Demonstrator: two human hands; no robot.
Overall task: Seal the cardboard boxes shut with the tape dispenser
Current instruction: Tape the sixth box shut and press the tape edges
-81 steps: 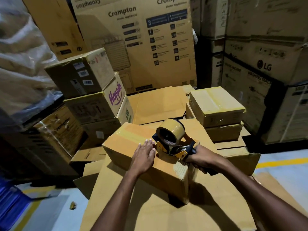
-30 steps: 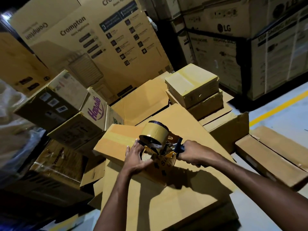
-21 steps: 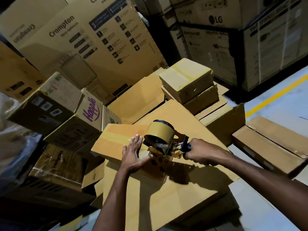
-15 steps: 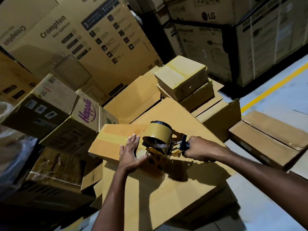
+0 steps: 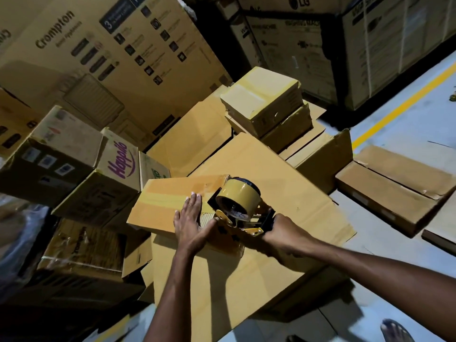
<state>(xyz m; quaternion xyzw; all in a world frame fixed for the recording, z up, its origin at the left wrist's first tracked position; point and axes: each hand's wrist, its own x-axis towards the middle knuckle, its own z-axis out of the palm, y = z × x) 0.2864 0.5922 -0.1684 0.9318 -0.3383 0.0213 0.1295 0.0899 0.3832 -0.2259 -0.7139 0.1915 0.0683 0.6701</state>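
**One box nearly sealed, more waiting**

At your 9 o'clock the Happilo carton (image 5: 121, 159) sits in its stack, untouched by this job as far as the view shows. Just right of it, at centre, the small cardboard box (image 5: 158, 206) you are working on rests on a large flat cardboard sheet (image 5: 283, 193). A glossy tape strip (image 5: 167, 197) already runs along its top from the far left end toward you.

Your left hand (image 5: 190, 223) lies flat on the lid, fingers straight, pressing it down. Touching its thumb side, the tape dispenser (image 5: 238, 201) sits at the box's near right end, and your right hand (image 5: 283, 235) is curled tight round its handle.

So the top seam looks almost finished; wrapping over the edge and cutting is probably what remains here.

At 1 o'clock two stacked boxes (image 5: 261, 95) look taped all over. At 3 o'clock the flat cartons on the floor (image 5: 394, 188) show a centre seam; whether they are sealed, you cannot tell.
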